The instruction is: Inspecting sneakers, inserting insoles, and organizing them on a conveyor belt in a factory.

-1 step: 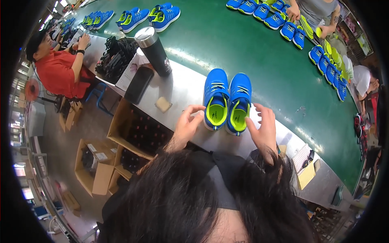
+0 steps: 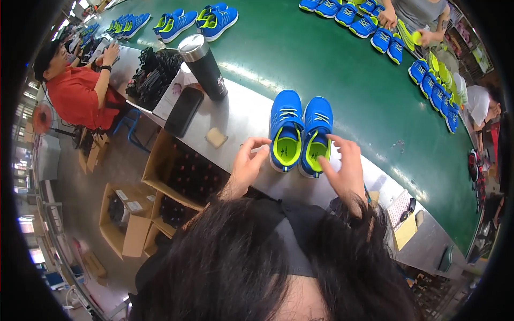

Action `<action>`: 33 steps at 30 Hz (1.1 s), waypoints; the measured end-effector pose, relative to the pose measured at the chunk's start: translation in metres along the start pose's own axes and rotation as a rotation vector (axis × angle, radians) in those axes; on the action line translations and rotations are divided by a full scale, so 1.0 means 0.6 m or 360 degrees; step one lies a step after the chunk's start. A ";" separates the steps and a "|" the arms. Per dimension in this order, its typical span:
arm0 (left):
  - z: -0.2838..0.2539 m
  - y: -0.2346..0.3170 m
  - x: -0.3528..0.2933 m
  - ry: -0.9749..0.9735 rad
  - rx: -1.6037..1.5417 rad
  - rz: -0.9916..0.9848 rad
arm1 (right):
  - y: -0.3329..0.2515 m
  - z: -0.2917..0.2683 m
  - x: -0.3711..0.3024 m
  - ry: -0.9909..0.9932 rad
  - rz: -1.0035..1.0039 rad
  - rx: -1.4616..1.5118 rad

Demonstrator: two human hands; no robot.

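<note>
A pair of blue sneakers with lime-green linings stands side by side before me, toes pointing away: the left sneaker (image 2: 286, 117) and the right sneaker (image 2: 318, 120). They rest across the metal ledge and the edge of the green table surface. My left hand (image 2: 249, 165) is beside the left sneaker's heel, fingers curved and apart, the fingertips close to its side. At the right sneaker's heel is my right hand (image 2: 345, 168), thumb over the collar opening and fingers along the outer side. Its thumb and fingers are spread; whether they press on the sneaker I cannot tell.
On the ledge to the left are a black tumbler (image 2: 206, 67), a dark phone-like case (image 2: 184, 112) and a small beige block (image 2: 216, 138). Cardboard boxes (image 2: 136, 235) stand below. More sneakers (image 2: 381, 40) line the far side, where another person works. A red-shirted person (image 2: 80, 93) sits left.
My right hand has moved slightly left, bringing its thumb over the right sneaker's collar. The left hand stays nearly in place. Across the table, the other person's hand has shifted a little.
</note>
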State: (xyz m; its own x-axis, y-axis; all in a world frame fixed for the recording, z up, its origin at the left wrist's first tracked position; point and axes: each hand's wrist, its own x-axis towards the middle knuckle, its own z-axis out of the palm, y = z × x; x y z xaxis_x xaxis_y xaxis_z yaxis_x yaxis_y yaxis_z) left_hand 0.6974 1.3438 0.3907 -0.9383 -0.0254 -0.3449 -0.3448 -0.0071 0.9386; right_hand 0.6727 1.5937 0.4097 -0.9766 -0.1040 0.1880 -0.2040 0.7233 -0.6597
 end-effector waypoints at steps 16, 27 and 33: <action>0.004 -0.029 0.157 0.0401 -0.0712 0.0060 | -0.123 0.074 0.352 -0.0728 -0.0302 -0.0142; 0.168 0.030 0.436 -0.0161 -0.0572 0.0079 | -0.057 0.217 0.721 -0.0852 -0.0458 0.0414; 0.214 -0.013 0.503 -0.0137 0.0805 0.1075 | 0.139 0.254 0.893 -0.0425 0.0712 0.1587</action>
State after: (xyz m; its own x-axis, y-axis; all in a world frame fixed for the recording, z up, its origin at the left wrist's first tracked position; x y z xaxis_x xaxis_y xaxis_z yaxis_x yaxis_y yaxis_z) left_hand 0.4134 1.4648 0.2792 -0.9388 0.2127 0.2711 0.3391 0.4306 0.8364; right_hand 0.1222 1.4941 0.3443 -0.9341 -0.2016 -0.2945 0.3227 -0.1246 -0.9383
